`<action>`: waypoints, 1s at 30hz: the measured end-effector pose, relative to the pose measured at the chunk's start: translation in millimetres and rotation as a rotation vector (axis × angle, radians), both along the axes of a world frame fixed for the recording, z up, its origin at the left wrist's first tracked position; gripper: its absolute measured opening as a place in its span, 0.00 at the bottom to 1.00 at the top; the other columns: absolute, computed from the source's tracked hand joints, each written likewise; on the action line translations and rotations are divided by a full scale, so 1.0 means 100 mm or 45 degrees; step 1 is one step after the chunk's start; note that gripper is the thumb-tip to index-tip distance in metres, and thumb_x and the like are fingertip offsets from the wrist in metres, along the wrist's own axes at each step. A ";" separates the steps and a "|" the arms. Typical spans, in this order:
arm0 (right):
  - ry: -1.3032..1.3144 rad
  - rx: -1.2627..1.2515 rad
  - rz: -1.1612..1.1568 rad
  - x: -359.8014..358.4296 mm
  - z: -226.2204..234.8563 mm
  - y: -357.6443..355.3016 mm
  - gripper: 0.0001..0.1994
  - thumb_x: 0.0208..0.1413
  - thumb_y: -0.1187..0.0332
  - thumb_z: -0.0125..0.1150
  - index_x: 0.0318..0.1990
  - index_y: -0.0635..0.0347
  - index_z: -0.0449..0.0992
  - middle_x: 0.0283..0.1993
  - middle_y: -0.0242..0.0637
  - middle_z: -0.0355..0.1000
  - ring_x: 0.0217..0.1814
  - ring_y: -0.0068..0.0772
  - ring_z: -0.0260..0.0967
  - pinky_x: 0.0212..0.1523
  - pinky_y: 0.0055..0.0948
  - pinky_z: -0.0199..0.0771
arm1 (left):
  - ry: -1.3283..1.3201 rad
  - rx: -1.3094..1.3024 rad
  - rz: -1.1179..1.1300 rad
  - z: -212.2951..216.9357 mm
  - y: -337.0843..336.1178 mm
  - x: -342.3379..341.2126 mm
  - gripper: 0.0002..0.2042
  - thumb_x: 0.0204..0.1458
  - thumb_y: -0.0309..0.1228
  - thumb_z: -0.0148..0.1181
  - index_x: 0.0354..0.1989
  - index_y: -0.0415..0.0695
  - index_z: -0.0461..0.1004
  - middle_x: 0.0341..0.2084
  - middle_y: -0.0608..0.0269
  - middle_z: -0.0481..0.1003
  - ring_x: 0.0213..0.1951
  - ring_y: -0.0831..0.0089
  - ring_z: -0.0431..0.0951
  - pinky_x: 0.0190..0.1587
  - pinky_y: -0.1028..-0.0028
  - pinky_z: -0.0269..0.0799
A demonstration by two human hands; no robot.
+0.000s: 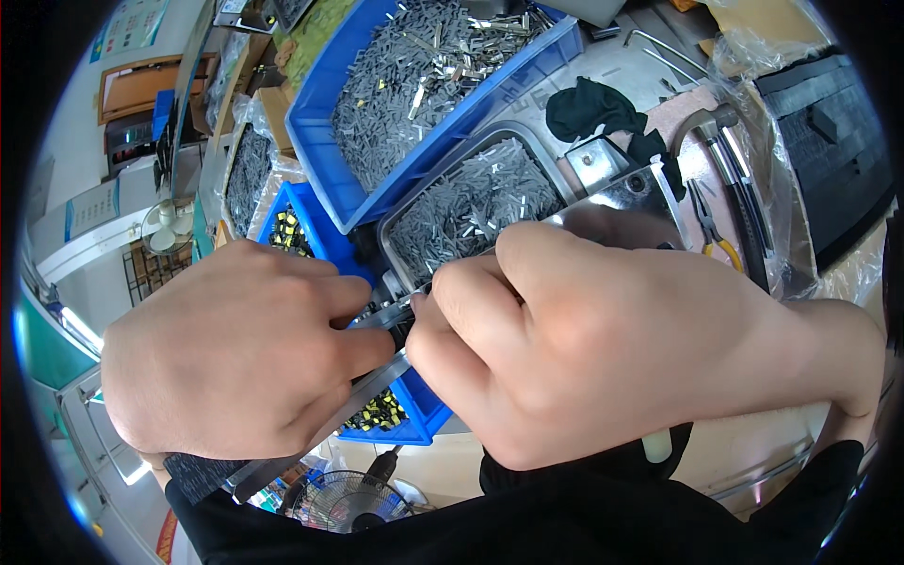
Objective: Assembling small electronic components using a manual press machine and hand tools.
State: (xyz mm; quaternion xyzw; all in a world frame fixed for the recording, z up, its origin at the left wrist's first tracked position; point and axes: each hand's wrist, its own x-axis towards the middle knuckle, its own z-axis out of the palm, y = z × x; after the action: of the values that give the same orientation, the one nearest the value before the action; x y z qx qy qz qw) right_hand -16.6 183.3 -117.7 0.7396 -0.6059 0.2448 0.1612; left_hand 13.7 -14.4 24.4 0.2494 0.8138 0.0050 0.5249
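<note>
My left hand [235,348] is closed around a long flat metal strip [367,381] that runs from the lower left up toward the middle. My right hand [584,339] pinches a small metal piece [400,306] at the strip's upper end, fingertips meeting the left hand's fingers. Just behind the hands lies a metal tray [490,141] filled with small grey metal parts. What sits inside the fists is hidden.
A large blue bin [325,160] of grey metal parts stands at the top. A smaller blue bin [414,414] holds black and yellow pieces. A hammer [702,127], pliers [716,235], a black cloth [593,108] and a bagged black item [829,141] lie to the right. A fan [344,504] stands below.
</note>
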 end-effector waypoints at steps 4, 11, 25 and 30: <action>0.088 -0.021 0.072 -0.06 -0.07 0.02 0.10 0.37 0.66 0.63 0.21 0.64 0.72 0.26 0.31 0.65 0.27 0.27 0.61 0.23 0.24 0.54 | 0.027 0.016 -0.011 0.01 0.01 0.00 0.11 0.42 0.30 0.63 0.35 0.41 0.81 0.27 0.55 0.76 0.30 0.57 0.80 0.31 0.61 0.76; 0.132 -0.072 0.100 -0.15 -0.08 0.08 0.08 0.47 0.69 0.65 0.25 0.66 0.77 0.31 0.31 0.71 0.29 0.26 0.64 0.24 0.23 0.55 | 0.020 0.025 -0.002 -0.01 -0.01 -0.01 0.13 0.39 0.29 0.62 0.36 0.42 0.82 0.24 0.57 0.72 0.28 0.59 0.77 0.29 0.61 0.73; -0.170 0.124 -0.081 -0.08 0.05 0.25 0.07 0.48 0.69 0.66 0.31 0.62 0.83 0.32 0.27 0.71 0.28 0.21 0.62 0.21 0.22 0.52 | -0.005 -0.004 -0.031 0.01 0.00 -0.01 0.12 0.41 0.32 0.64 0.36 0.44 0.80 0.23 0.58 0.70 0.29 0.59 0.77 0.30 0.60 0.74; -0.344 0.246 -0.112 -0.05 0.14 0.26 0.05 0.46 0.69 0.66 0.27 0.61 0.82 0.34 0.29 0.73 0.26 0.23 0.62 0.21 0.22 0.54 | -0.004 0.011 -0.018 -0.01 -0.01 -0.01 0.11 0.40 0.31 0.64 0.34 0.43 0.80 0.23 0.59 0.70 0.29 0.58 0.77 0.29 0.60 0.73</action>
State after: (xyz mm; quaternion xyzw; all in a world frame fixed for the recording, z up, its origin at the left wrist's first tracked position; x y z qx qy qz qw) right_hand -21.2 209.2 -103.5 0.6847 -0.6746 0.2754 0.0171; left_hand 12.2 -15.6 23.7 0.2572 0.8112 0.0052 0.5251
